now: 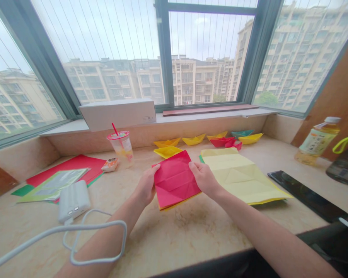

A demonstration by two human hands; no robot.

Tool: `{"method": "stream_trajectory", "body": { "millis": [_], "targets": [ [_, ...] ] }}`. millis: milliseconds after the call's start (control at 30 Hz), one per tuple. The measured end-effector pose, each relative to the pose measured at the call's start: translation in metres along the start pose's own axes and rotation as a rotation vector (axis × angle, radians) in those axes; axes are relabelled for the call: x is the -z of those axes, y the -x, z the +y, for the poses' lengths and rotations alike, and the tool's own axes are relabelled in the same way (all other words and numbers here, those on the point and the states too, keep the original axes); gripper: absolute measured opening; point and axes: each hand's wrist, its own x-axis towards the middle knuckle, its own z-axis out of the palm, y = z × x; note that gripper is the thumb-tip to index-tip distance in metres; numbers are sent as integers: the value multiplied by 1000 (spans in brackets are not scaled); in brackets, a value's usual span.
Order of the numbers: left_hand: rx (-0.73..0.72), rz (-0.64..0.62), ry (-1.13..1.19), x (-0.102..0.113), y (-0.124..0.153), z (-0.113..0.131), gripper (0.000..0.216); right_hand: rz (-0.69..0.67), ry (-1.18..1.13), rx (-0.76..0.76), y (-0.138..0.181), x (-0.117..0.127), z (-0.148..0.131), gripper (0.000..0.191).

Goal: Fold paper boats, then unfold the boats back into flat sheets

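A creased red paper square (175, 180) with a yellow sheet under it is held just above the marble counter (176, 231). My left hand (146, 185) pinches its left edge, fingers closed on the paper. My right hand (204, 178) grips the right edge near the top corner. A large creased pale-yellow sheet (243, 177) lies to the right of my right hand. Behind, along the wall, stand several folded paper boats (194, 139) in yellow, red and green.
A plastic cup with a red straw (121, 144) stands at back left beside a small packet (110, 165). Red and green paper sheets (72, 168), a white power bank (73, 200) with cable, a phone (306, 195), a bottle (317, 141) and a white box (118, 113) surround the area.
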Motion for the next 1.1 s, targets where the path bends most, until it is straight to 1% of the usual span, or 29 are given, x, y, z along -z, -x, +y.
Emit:
{"method": "stream_trajectory", "body": {
  "millis": [167, 300, 367, 500, 600, 633, 700, 733, 800, 867, 933, 1000, 1100],
  "targets": [
    [-43, 83, -151, 7, -7, -3, 10, 21, 311, 95, 7, -2, 0, 39],
    [-130, 98, -330, 16, -12, -4, 14, -30, 476, 101, 11, -1, 0, 30],
    [-210, 132, -484, 21, -15, -5, 18, -46, 532, 84, 10, 0, 1, 30],
    [-396, 255, -844, 30, -22, -7, 37, -88, 627, 45, 8, 3, 4, 44],
    [-569, 288, -1006, 32, -25, -9, 40, -113, 708, 27, 9, 3, 3, 47],
    [-644, 266, -1061, 31, -24, -9, 37, -121, 739, 21, 10, 3, 2, 47],
    [-786, 152, -1198, 29, -19, -10, 29, -138, 809, 15, 12, 3, -1, 45],
    [-836, 61, -1271, 27, -16, -11, 25, -148, 847, 13, 12, 3, -2, 44],
    [-862, -160, -1407, 23, -7, -13, 24, -173, 925, 13, 13, 3, -4, 42],
    [-824, -376, -1531, 17, 2, -16, 29, -210, 997, 20, 13, 3, -3, 40],
    [-751, -542, -1623, 13, 9, -20, 40, -245, 1053, 31, 12, 3, -2, 35],
    [-654, -635, -1674, 12, 12, -24, 52, -250, 1080, 56, 12, 2, -1, 29],
    [-549, -667, -1686, 13, 12, -27, 58, -215, 1045, 152, 16, 1, -6, 25]
  ]
}}
